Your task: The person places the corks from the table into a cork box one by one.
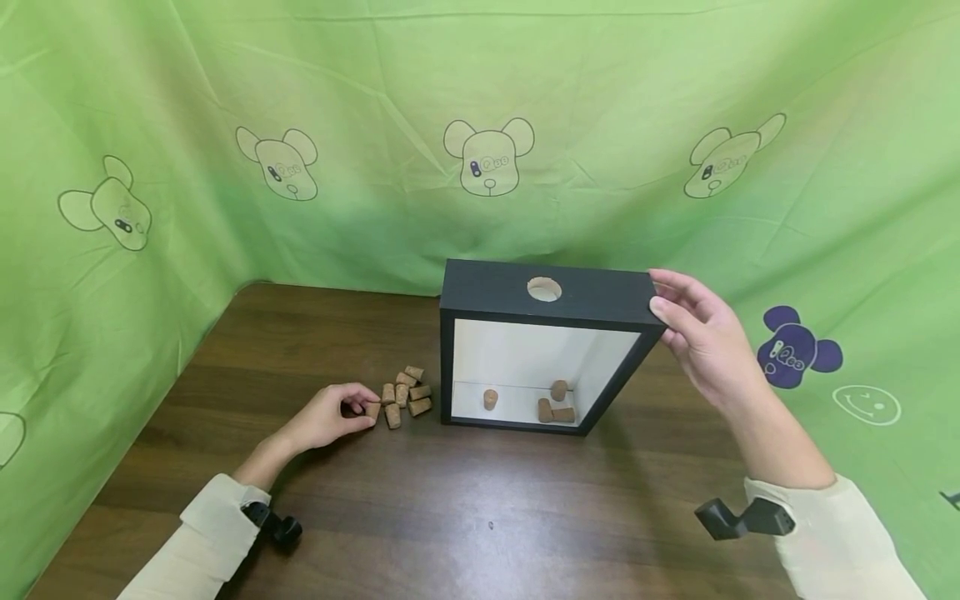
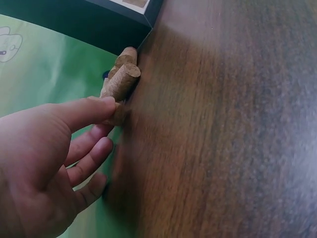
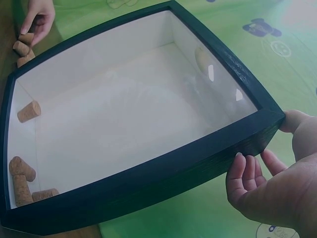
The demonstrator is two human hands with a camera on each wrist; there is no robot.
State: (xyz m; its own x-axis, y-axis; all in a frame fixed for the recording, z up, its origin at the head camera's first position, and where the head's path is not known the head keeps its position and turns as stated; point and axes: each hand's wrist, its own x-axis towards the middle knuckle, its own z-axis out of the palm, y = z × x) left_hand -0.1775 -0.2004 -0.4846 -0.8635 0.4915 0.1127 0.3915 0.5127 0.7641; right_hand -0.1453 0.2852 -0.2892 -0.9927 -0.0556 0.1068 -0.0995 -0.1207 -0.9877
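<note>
My left hand [image 1: 327, 417] pinches a cork [image 1: 372, 410] between thumb and fingers, at the left side of a small group of corks [image 1: 402, 395] on the table. In the left wrist view the held cork [image 2: 117, 115] shows partly behind the thumb. My right hand [image 1: 705, 333] grips the upper right corner of a black box frame [image 1: 551, 292] with a clear front and white inside. The frame stands upright, and a round hole [image 1: 544, 289] opens in its top. Several corks lie inside on its floor, one of them [image 1: 490, 399] apart on the left.
The brown wooden table [image 1: 480, 517] reaches toward me. Behind and beside it hangs a green curtain [image 1: 375, 167] printed with bear heads. A wrist camera [image 1: 273, 527] is strapped over the left sleeve, another [image 1: 742, 518] over the right.
</note>
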